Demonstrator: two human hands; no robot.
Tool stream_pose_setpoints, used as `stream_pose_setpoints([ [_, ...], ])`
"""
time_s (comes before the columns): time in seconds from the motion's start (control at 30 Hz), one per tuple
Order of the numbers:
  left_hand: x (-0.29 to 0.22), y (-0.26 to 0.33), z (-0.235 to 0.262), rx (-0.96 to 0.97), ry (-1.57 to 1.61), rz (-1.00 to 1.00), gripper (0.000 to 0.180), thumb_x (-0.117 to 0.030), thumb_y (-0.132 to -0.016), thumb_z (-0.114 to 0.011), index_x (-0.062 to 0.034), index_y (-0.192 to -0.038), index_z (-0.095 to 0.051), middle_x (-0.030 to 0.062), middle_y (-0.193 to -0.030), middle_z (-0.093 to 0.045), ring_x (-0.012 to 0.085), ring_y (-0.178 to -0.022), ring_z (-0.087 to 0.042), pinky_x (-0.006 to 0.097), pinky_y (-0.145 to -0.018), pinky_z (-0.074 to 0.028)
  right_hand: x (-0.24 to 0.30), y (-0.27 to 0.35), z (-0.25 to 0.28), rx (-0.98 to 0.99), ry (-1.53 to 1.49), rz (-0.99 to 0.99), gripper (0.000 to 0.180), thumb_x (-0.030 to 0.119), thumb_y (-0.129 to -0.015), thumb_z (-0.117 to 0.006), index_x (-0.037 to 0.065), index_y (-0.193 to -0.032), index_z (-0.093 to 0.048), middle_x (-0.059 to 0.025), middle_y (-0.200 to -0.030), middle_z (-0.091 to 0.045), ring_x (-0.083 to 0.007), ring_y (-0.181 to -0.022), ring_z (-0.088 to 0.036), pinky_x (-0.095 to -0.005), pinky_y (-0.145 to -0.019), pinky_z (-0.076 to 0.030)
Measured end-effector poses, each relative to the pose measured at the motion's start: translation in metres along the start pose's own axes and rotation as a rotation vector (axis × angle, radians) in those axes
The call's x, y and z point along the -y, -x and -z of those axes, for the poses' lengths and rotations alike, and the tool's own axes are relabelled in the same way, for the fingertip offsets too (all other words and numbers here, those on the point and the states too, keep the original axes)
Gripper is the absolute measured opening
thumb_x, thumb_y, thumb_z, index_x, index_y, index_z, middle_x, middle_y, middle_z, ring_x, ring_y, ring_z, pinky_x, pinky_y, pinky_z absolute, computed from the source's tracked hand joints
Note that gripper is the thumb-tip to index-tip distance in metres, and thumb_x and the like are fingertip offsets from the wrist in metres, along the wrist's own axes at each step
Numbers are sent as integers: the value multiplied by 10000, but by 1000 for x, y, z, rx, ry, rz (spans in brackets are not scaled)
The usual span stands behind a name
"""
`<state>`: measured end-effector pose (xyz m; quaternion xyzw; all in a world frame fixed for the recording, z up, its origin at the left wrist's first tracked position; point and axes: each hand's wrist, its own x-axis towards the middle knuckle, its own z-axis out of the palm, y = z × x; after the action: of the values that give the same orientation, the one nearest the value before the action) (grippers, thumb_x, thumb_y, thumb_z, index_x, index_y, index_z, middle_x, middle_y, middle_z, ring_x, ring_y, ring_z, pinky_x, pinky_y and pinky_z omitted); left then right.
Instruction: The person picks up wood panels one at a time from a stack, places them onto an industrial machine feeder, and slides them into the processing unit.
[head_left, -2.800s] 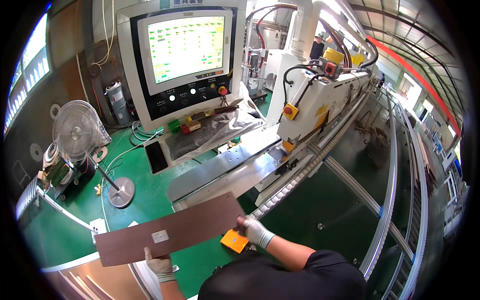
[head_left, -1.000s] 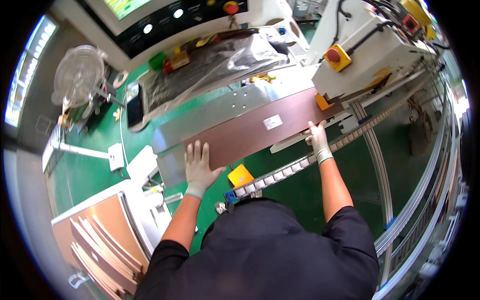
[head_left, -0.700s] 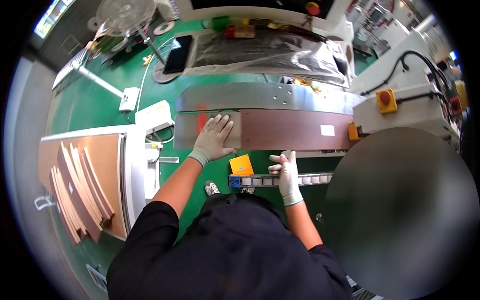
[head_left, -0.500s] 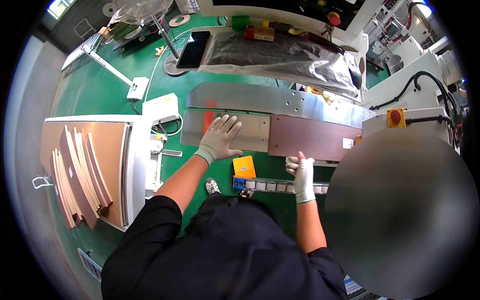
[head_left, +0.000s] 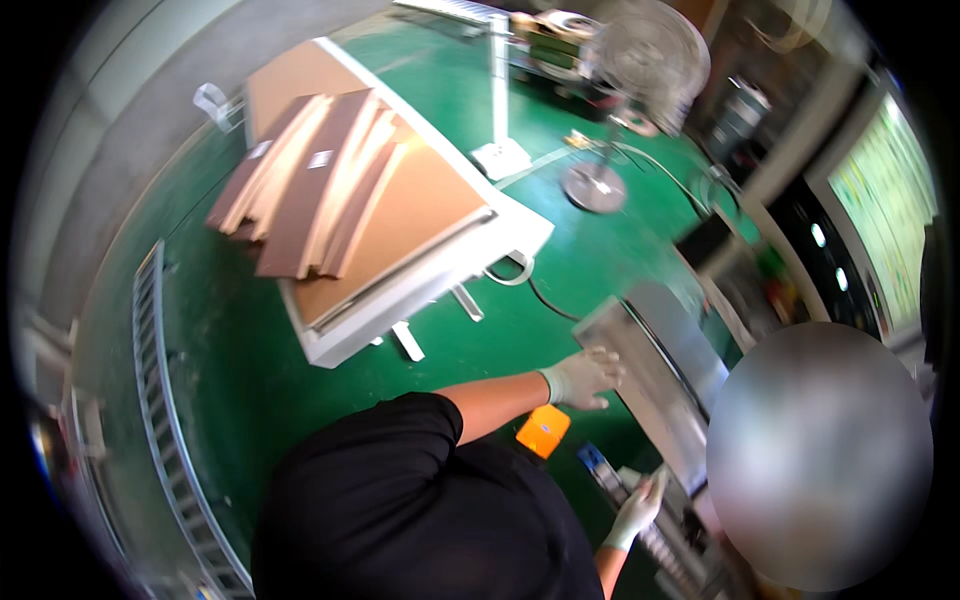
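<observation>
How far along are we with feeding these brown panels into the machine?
Done: the metal infeed table shows no panel on it, so none is waiting there. In hand: nothing; the left hand rests open on the table's near end, and the right hand lies open by the roller rail. Left: a fanned stack of brown panels sits on the white cart.

Beyond the left hand's fingers [head_left: 600, 362] the metal infeed table [head_left: 650, 380] blocks; open green floor [head_left: 450, 340] lies behind them.
</observation>
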<state>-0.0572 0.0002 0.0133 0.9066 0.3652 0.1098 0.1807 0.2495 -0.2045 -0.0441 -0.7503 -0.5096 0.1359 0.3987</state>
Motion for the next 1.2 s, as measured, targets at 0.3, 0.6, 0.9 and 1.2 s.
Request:
stream_pose_setpoints([
  [0.3,199,297,115,-1156,-267,909,349,-196,-873,-677,-52,-1188,-632,183,-1219,-634,365,-1169,-590,462,-1049,-445,128,-16,-93,587,357,234,304,309,-939,-619,62,-1083,-721,-169,-1001,-731,-360,-919,-703,-435,-802,-559],
  [0.6,209,462,152,-2092,412,1080,447,-217,-940,-616,-29,-1338,-539,154,-1351,-577,264,-1238,-547,425,-1034,-423,107,-9,-184,948,137,277,317,260,-950,-590,36,-1140,-707,-181,-1078,-728,-326,-1033,-695,-390,-911,-534],
  [0.9,238,517,163,-2031,894,1267,307,-320,-942,-622,-133,-1186,-616,-9,-1029,-638,107,-846,-569,309,-629,-469,129,36,-260,1398,75,309,364,317,-950,-594,71,-1200,-690,-158,-1115,-720,-297,-1046,-690,-376,-928,-524],
  [1.2,135,452,150,-1448,1491,1091,203,-204,-900,-607,-83,-1063,-598,68,-921,-652,165,-681,-647,276,-488,-489,288,22,-271,1609,-295,56,526,303,-1034,-554,-23,-1438,-467,-181,-1256,-665,-258,-1155,-641,-366,-1002,-493],
])
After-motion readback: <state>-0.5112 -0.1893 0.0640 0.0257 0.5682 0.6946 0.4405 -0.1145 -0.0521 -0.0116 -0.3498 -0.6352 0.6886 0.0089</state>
